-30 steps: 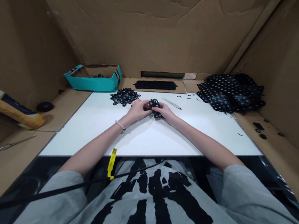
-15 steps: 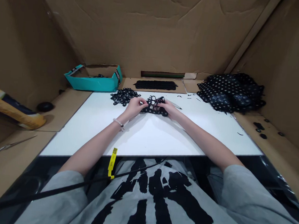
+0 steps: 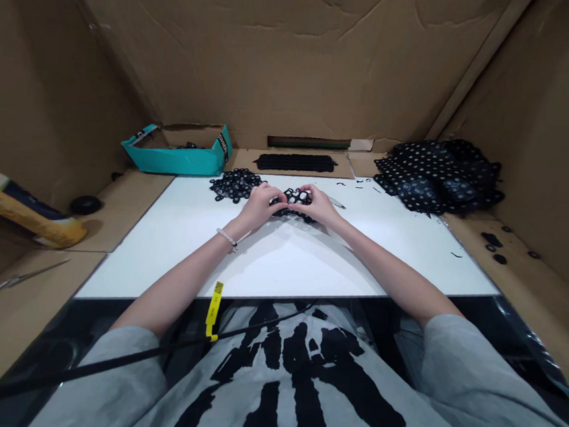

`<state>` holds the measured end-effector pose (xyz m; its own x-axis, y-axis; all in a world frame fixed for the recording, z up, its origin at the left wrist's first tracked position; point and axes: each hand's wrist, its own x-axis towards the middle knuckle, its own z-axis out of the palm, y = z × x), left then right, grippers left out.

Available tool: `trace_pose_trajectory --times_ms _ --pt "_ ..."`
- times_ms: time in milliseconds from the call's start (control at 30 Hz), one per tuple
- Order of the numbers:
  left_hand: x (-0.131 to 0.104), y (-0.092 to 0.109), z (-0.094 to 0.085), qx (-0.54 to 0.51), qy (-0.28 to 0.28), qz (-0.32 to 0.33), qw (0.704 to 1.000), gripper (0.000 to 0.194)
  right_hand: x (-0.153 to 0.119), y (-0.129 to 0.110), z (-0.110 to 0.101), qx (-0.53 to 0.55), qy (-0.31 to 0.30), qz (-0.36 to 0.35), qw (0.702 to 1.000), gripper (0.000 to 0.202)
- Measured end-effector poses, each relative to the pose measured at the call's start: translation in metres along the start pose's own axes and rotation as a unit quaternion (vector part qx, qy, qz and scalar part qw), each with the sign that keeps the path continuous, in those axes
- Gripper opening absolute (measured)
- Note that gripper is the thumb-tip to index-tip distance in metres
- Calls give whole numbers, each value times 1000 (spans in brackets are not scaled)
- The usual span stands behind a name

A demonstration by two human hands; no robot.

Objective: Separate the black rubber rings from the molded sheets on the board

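Near the middle of the white bench (image 3: 260, 264), between the person's two hands, is a black perforated sheet (image 3: 294, 196), small and bunched, its round holes showing white. The left hand (image 3: 260, 205) grasps its left part, thumb and forefinger pinched together at the edge; a pale beaded bracelet (image 3: 226, 238) circles that wrist. The right hand (image 3: 319, 206) grips the sheet from the other side, forefinger curled over the top and thumb beneath, close to the left thumb. Exactly where the fingertips press is too small to tell.

Just beside the left hand lies a heap of small black rings (image 3: 232, 184). A slim pen-like tool (image 3: 338, 203) pokes out beyond the right hand, partly covered by it. Behind, on cardboard, are a bundle of black strips (image 3: 296, 162) and, to the left, an open teal box (image 3: 174, 161) with dark bits inside. At the far right corner sits a pile of dotted black sheets (image 3: 434, 177), partly over the bench. A yellow tag (image 3: 213, 310) hangs on a black cord (image 3: 117, 361) across the person's front.
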<state>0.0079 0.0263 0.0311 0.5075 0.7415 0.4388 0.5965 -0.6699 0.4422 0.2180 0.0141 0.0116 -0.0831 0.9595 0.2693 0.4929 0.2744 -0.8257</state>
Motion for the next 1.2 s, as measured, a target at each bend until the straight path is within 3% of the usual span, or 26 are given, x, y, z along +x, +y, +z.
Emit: trace_pose_trajectory --times_ms 167,333,467,633,800,867,933,1033,1133,1200 --pt "-1 -1 0 14 -6 -7 1000 11 -3 -2 1 -17 -24 19 999 57" --pt "-2 -1 1 1 9 6 1000 15 -1 2 3 83 -129 56 987 41" --pt "-3 0 -1 2 -15 22 1000 22 -1 1 5 130 -121 54 983 39" --pt "1 -2 3 -74 -22 -63 995 23 -4 -4 6 157 -108 72 979 36" --pt "5 -13 11 -206 -39 -173 962 26 -4 -6 8 133 -98 88 982 30" --pt "6 -26 7 -230 4 -221 948 25 -4 -6 9 112 -90 83 986 28" --pt "6 -43 -2 -206 91 -254 941 22 -3 -5 9 104 -85 89 987 28" --pt "3 -66 -21 -50 181 -247 950 19 -4 -3 9 117 -87 119 982 28" --pt "1 -67 -28 82 177 -206 959 22 -5 -2 10 130 -77 135 979 31" --pt "1 -54 -23 83 121 -150 978 23 -5 -2 11 143 -64 141 978 30"
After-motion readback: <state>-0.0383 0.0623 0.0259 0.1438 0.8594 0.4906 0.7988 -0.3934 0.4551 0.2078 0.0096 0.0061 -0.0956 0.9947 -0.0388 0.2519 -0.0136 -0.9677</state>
